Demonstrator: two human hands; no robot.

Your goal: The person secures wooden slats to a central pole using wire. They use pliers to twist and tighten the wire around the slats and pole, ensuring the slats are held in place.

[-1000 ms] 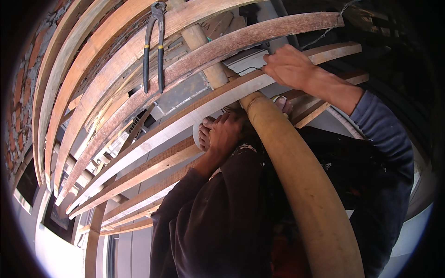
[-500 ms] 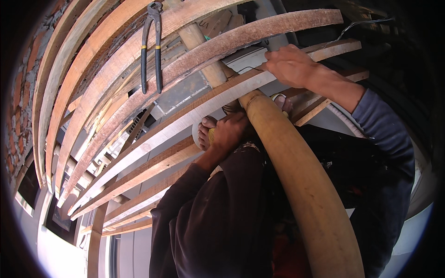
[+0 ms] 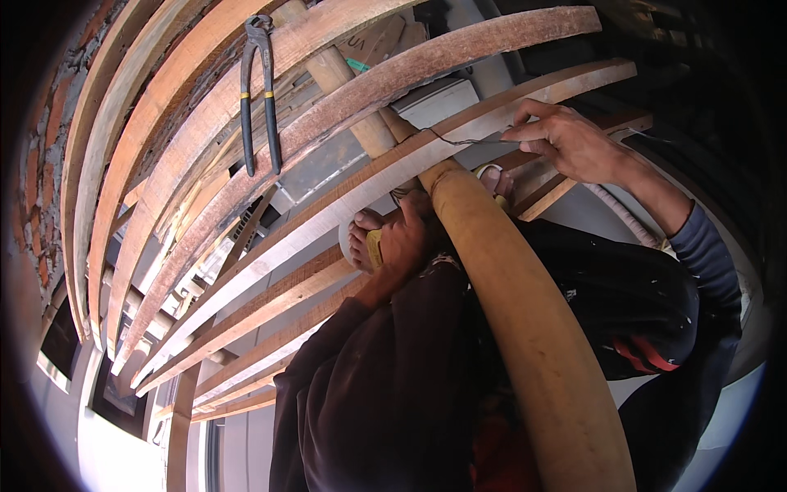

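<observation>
My right hand (image 3: pixel 574 143) pinches a thin dark wire (image 3: pixel 475 142) between thumb and fingers. From there the wire runs left to the top of a wooden batten (image 3: pixel 361 182), where it bends over the edge. Below that batten lies a thick bamboo pole (image 3: pixel 525 320), crossing under it and stretching toward me. My left hand (image 3: pixel 402 242) is closed beside the pole, just under the batten; its fingertips are partly hidden, so what they grip cannot be made out. Pincers (image 3: pixel 261 98) with dark handles rest across two battens at the upper left.
Several more battens (image 3: pixel 188 164) fan out to the left, toward a brick wall (image 3: pixel 37 180). My sandalled foot (image 3: pixel 361 238) is beside my left hand, the other foot (image 3: pixel 494 180) right of the pole. A cardboard piece (image 3: pixel 373 41) lies beyond the battens.
My right hand has moved right and slightly down, off the batten, drawing the wire out into clear view. My left hand stays by the pole. The whole view has shifted slightly.
</observation>
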